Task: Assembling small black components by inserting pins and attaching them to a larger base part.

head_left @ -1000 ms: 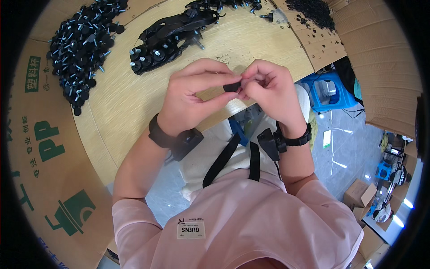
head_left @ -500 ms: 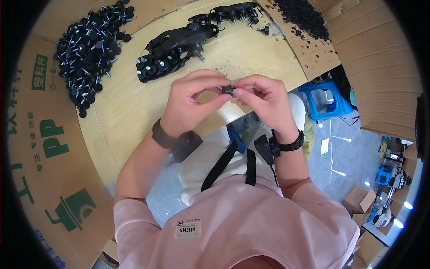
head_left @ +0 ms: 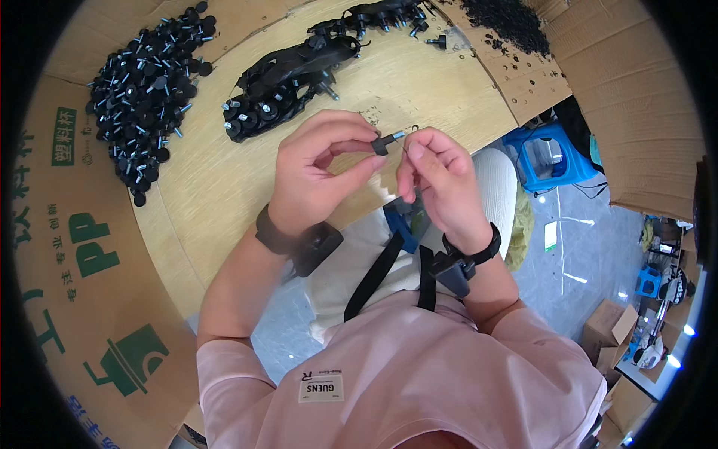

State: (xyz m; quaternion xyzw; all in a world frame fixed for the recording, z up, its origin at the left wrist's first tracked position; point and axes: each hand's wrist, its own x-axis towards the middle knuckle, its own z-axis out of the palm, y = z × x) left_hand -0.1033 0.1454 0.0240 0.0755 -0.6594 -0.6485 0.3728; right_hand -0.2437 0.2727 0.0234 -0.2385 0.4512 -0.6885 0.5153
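Between the thumb and index finger of my left hand is a black-headed knob screw, its metal threaded stud pointing right and slightly away from me. My right hand is just right of the stud's tip, fingers curled and pinched together. Something thin and dark may show at its fingertips, too small to make out. Beyond my hands lies a black plastic bag with several more knob screws in and on it. At the far left is a large heap of knob screws.
A pile of small black rings lies on cardboard at the far right, some scattered toward the wooden table. Another dark bag of screws sits at the back. Cardboard walls rise on both sides. A blue stool stands right of the table.
My right hand has drawn back a little to the right from the knob screw. The stud, hidden before, now shows, pointing right. My left hand still holds the head.
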